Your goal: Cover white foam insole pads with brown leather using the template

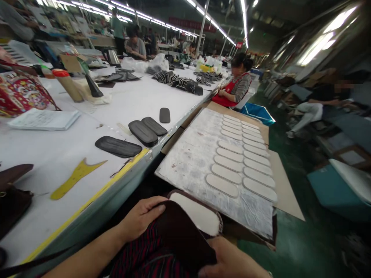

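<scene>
A dark brown leather piece (181,231) lies across the lap at the bottom centre, over striped red and black cloth. My left hand (146,214) pinches its upper left edge between thumb and fingers. Closed round its lower right end is my right hand (223,256), cut off in part by the bottom of the view. Just beyond the leather, a white oval pad (197,212) with a dark rim shows between both hands. Whether the pad is joined to the leather cannot be made out.
Several pale oval pieces (222,185) lie in rows on a grey board (185,170) ahead right. The white table (84,135) on the left holds black pads (118,146), a yellow template (77,177) and a papers stack (43,119). A person in a red apron (228,92) sits beyond.
</scene>
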A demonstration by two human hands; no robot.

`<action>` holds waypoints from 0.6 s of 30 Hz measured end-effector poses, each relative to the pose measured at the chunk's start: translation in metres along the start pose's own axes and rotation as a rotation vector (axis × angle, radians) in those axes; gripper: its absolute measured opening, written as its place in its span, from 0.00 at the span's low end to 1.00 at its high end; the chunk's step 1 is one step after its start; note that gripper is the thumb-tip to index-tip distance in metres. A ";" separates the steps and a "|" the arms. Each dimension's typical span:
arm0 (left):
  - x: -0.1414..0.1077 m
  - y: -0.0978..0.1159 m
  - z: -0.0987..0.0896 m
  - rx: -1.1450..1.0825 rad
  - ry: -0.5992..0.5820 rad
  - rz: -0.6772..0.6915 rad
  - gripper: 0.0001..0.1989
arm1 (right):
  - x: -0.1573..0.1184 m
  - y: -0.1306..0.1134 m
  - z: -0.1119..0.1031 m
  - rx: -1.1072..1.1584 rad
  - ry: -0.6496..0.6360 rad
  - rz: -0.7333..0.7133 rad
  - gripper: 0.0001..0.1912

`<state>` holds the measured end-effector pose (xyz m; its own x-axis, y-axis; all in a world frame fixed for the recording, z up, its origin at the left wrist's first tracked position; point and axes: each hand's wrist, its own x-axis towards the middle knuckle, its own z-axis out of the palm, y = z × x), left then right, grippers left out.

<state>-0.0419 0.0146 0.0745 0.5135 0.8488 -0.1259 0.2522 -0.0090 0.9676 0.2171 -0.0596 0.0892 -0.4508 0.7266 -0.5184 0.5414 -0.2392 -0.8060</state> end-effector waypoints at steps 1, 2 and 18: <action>0.004 -0.008 0.002 -0.020 0.013 -0.050 0.14 | -0.001 0.010 -0.002 0.090 -0.054 0.045 0.10; 0.009 -0.016 0.002 -0.016 0.033 -0.093 0.14 | -0.002 0.020 -0.003 0.171 -0.035 0.076 0.10; 0.055 -0.043 0.010 0.203 0.092 -0.429 0.15 | 0.013 0.071 -0.013 0.520 0.465 0.277 0.20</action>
<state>-0.0165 0.0564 0.0242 0.2561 0.8415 -0.4758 0.5847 0.2571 0.7694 0.2591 -0.0589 0.0288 0.0616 0.7655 -0.6405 0.1344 -0.6422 -0.7546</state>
